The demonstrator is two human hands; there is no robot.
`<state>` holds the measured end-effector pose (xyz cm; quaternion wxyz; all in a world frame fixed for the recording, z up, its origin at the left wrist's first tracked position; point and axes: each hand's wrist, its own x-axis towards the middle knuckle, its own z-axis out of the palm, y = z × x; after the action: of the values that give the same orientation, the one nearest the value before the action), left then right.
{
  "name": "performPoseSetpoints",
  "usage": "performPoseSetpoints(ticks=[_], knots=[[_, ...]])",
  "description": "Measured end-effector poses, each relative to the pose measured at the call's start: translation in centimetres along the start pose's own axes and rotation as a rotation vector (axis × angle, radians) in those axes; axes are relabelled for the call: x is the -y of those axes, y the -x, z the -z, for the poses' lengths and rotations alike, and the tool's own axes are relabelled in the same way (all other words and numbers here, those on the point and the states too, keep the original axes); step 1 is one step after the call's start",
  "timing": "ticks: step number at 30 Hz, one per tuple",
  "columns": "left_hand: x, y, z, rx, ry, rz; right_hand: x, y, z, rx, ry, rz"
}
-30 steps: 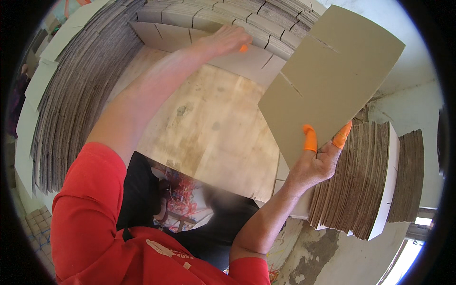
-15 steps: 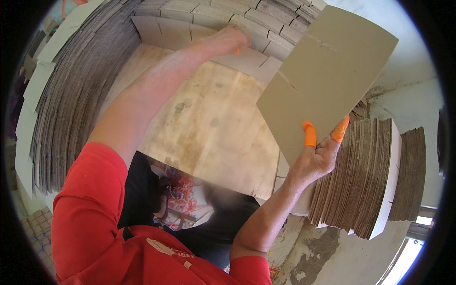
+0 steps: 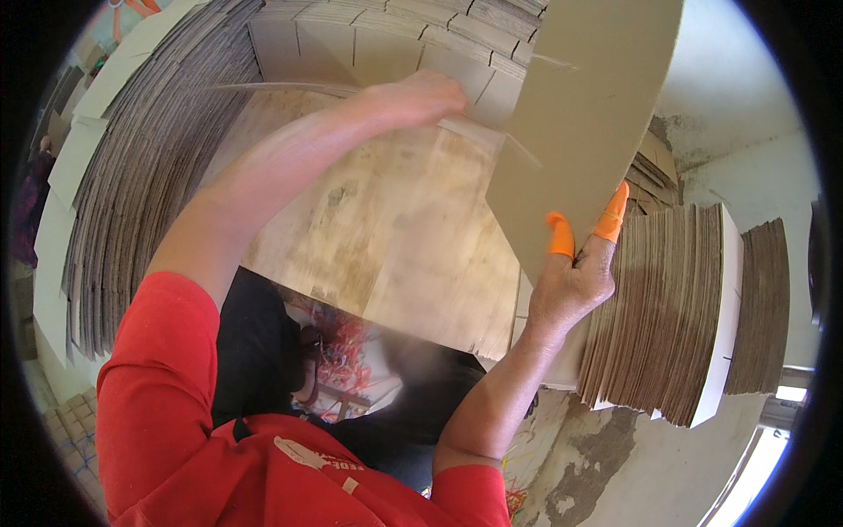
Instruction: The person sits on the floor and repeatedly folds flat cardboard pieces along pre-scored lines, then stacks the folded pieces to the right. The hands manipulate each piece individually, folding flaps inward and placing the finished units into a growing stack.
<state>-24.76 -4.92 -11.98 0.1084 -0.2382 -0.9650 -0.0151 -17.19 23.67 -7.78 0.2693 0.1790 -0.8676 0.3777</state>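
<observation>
My right hand (image 3: 575, 272), with orange finger covers on the thumb and a finger, grips the lower corner of a grey-brown cardboard sheet (image 3: 580, 114). This sheet stands tilted up and has narrow slits cut in it. At the far side of a wooden board (image 3: 378, 228), my left hand (image 3: 428, 98) is closed, its fingertips mostly hidden. Beneath it a second cardboard sheet (image 3: 299, 87) shows nearly edge-on, stretching to both sides of the hand. Behind that hand is a stack of slit cardboard pieces (image 3: 325, 51).
A tall stack of cardboard (image 3: 158, 167) lines the board's left side. To the right stands another cardboard stack (image 3: 654, 307), with a further one (image 3: 760, 303) beside it. A pale wall (image 3: 746, 88) rises at the right. My legs are below the board's near edge.
My left hand has come slightly toward me, and the sheet under it now shows edge-on, away from the stack. The sheet in my right hand has turned more upright.
</observation>
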Motion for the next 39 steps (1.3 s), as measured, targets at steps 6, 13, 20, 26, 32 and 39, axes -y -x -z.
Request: performPoseSetpoints(ticks=[6,13,20,26,32,39], knots=[[-1.1,0.4,-0.4,-0.069,-0.024,-0.090,0.3,0.0,0.2,0.043,-0.100,-0.019],[-4.9,-0.3,0.9,-0.026,0.048,-0.076,-1.3,0.0,-0.9,-0.001,0.042,0.254],[-12.2,2.9,5.3,0.042,0.209,-0.118,-1.9,1.0,-2.9,0.148,0.167,0.089],[-8.2,1.9,8.5,0.002,0.732,0.419,-1.6,1.4,-2.9,-0.004,0.056,0.042],[4.1,-1.7,0.3,-0.185,-0.104,0.418,-0.2,1.9,-3.3,0.018,-0.039,0.035],[6.7,-3.2,-3.8,-0.285,-0.372,0.302,-0.1,1.8,-4.2,-0.025,-0.094,0.118]])
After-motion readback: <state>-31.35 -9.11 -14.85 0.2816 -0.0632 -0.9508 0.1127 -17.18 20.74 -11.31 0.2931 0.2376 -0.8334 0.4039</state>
